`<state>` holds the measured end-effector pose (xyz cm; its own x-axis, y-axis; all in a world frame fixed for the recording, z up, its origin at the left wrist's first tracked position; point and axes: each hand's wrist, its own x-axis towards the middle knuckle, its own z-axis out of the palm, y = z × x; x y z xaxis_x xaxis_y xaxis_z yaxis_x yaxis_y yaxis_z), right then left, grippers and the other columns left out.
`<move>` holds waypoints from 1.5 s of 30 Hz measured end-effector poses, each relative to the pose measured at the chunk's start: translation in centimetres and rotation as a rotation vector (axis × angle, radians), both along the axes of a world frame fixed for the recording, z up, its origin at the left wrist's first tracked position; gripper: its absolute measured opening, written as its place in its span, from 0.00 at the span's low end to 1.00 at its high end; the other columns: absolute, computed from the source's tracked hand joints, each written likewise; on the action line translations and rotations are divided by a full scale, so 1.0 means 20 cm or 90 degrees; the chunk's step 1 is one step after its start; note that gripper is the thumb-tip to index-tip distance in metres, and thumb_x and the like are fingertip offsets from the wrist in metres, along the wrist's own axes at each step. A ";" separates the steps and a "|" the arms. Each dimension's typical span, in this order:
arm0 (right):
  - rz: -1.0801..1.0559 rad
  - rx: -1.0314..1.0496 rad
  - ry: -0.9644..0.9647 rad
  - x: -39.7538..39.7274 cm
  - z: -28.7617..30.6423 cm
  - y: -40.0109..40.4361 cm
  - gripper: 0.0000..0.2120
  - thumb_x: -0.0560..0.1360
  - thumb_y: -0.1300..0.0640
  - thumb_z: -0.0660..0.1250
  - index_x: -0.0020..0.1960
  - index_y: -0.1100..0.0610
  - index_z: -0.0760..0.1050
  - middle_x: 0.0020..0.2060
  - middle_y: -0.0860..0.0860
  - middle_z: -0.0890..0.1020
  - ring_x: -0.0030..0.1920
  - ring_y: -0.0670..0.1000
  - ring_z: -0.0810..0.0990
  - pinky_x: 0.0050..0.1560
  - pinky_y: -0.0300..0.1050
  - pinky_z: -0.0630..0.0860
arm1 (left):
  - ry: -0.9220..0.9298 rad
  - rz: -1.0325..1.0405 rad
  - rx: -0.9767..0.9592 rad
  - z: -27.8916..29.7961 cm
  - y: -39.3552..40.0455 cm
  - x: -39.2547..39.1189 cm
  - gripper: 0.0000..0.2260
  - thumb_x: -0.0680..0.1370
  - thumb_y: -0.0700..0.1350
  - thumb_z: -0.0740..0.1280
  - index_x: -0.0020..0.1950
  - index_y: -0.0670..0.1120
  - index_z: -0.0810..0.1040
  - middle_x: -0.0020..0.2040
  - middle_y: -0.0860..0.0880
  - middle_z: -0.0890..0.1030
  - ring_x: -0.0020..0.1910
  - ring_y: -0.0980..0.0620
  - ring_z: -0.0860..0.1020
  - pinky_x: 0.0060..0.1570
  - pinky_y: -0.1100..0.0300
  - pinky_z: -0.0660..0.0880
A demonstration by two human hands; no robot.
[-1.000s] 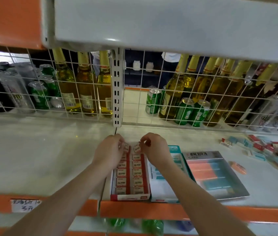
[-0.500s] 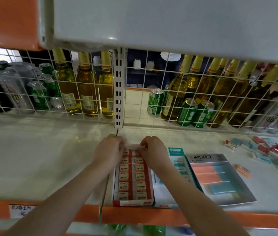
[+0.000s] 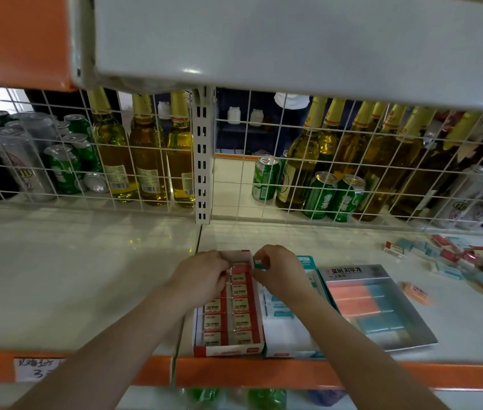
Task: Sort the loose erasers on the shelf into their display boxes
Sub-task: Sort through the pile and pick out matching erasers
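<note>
Hands meet at the far end of the red display box (image 3: 228,347). Your left hand (image 3: 201,276) curls on its back flap; your right hand (image 3: 275,273) pinches a small eraser (image 3: 259,264) beside it. Loose erasers (image 3: 468,258) lie at two o'clock, well apart on the shelf (image 3: 86,276).

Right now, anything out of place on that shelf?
Yes. A jumbled heap of loose erasers lies at the shelf's right end, outside any box, and one orange eraser lies alone beside the silver box. One green can behind the wire grid lies tipped over.
</note>
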<state>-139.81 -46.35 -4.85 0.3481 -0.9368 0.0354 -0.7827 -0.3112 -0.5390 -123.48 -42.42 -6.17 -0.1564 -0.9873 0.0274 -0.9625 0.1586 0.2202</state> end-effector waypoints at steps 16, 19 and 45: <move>0.006 0.033 0.026 0.02 0.02 0.02 0.07 0.75 0.58 0.64 0.50 0.60 0.79 0.47 0.54 0.80 0.42 0.48 0.73 0.43 0.38 0.67 | -0.098 -0.013 0.001 0.00 -0.01 -0.02 0.17 0.81 0.53 0.54 0.57 0.46 0.77 0.59 0.48 0.74 0.56 0.49 0.74 0.50 0.57 0.70; 0.008 0.038 0.017 0.02 0.01 0.02 0.07 0.75 0.58 0.64 0.47 0.60 0.79 0.41 0.51 0.78 0.41 0.48 0.73 0.39 0.38 0.67 | -0.108 -0.027 -0.006 -0.03 0.02 -0.02 0.17 0.81 0.54 0.54 0.60 0.47 0.77 0.62 0.48 0.71 0.61 0.48 0.70 0.57 0.57 0.69; -0.111 0.017 -0.009 -0.63 0.12 -0.01 0.11 0.76 0.60 0.62 0.56 0.56 0.77 0.51 0.52 0.80 0.46 0.49 0.76 0.46 0.39 0.71 | 0.224 -0.023 -0.002 0.18 -0.03 -0.51 0.11 0.79 0.47 0.61 0.58 0.50 0.78 0.56 0.53 0.78 0.52 0.57 0.75 0.56 0.58 0.73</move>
